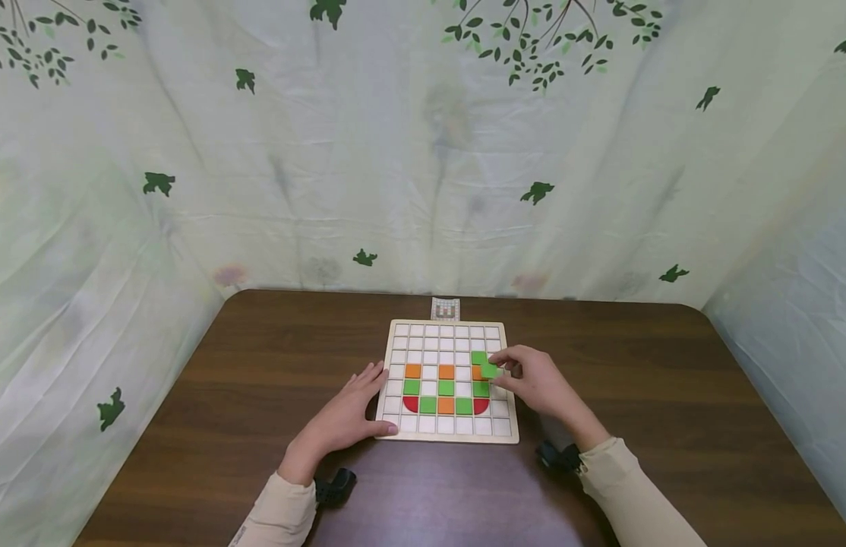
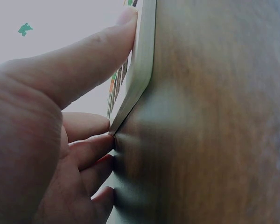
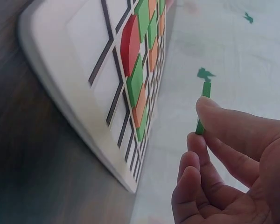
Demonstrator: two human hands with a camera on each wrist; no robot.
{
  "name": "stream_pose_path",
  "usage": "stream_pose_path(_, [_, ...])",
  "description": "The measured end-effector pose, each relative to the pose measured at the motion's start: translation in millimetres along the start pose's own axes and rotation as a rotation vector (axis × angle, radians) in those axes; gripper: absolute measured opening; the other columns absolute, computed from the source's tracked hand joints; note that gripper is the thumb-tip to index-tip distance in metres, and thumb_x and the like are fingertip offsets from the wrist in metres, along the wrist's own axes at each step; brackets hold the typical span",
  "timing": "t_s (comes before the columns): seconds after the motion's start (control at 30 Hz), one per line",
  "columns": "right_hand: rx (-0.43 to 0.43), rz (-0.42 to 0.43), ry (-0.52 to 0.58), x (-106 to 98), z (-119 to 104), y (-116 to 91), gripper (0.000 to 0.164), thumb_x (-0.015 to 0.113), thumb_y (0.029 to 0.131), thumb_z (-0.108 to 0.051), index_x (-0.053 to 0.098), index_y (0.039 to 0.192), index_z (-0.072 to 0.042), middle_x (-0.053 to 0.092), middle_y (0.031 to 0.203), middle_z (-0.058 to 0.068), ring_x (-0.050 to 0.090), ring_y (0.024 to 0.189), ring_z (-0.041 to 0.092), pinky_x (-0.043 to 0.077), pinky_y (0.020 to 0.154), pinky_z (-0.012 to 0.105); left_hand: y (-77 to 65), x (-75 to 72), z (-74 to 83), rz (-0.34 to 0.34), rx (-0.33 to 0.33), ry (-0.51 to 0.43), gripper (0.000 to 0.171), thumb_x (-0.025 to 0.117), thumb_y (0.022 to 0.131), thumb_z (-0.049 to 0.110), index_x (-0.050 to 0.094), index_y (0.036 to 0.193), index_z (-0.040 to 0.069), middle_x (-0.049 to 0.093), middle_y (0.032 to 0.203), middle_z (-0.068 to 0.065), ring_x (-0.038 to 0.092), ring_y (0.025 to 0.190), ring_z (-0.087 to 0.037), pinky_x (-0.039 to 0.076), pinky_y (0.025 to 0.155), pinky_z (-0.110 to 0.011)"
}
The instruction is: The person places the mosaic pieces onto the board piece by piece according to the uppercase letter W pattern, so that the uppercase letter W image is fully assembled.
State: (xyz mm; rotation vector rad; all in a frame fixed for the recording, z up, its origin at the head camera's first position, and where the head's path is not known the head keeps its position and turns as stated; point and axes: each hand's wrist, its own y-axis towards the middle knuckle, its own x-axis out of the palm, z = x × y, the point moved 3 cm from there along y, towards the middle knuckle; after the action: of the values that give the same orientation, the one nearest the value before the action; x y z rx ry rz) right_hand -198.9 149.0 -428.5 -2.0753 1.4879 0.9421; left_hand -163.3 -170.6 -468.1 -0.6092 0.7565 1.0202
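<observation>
On the table lies a white gridded board with a pale rim, seen edge-on in the left wrist view. My left hand rests at its left side, thumb on the near corner, fingers along the edge. Between thumb and fingertips my right hand pinches a green square tile, held above the board's right part. In the right wrist view the tile is apart from the board. Orange tiles, green tiles and two red rounded tiles sit in the grid's cells.
A small card with a printed grid pattern lies behind the board at the far edge of the brown wooden table. A pale leaf-patterned curtain hangs behind the table and along its sides.
</observation>
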Motion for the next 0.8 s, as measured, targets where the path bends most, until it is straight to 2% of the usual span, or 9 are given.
stream_pose_path(0.23, [0.039, -0.013, 0.012, 9, -6, 9, 0.026, 0.078, 0.088, -0.011, 0.074, 0.114, -0.009, 0.069, 0.107, 0.002, 0.058, 0.090, 0.017, 0.052, 0.077, 0.034, 0.1, 0.0, -0.2, 0.000, -0.003, 0.001, 0.097, 0.083, 0.082, 0.041, 0.034, 0.155, -0.001, 0.024, 0.164, -0.017, 0.015, 0.153, -0.034, 0.017, 0.122, -0.053])
stream_pose_path(0.63, [-0.031, -0.018, 0.038, 23, -17, 28, 0.024, 0.079, 0.087, -0.011, 0.075, 0.111, -0.010, 0.070, 0.104, -0.001, 0.060, 0.090, 0.016, 0.053, 0.079, 0.034, 0.8, 0.4, 0.2, -0.006, 0.000, 0.000, 0.096, 0.082, 0.083, 0.040, 0.034, 0.155, -0.001, 0.023, 0.165, -0.016, 0.014, 0.153, -0.034, 0.016, 0.122, -0.053])
stream_pose_path(0.8, [-0.027, -0.039, 0.057, 30, -23, 35, 0.024, 0.078, 0.088, -0.012, 0.075, 0.112, -0.012, 0.071, 0.106, -0.002, 0.061, 0.092, 0.016, 0.054, 0.081, 0.035, 0.5, 0.0, 1.1, -0.003, -0.006, -0.001, 0.097, 0.083, 0.082, 0.040, 0.034, 0.155, -0.001, 0.023, 0.164, -0.017, 0.014, 0.153, -0.034, 0.016, 0.122, -0.053])
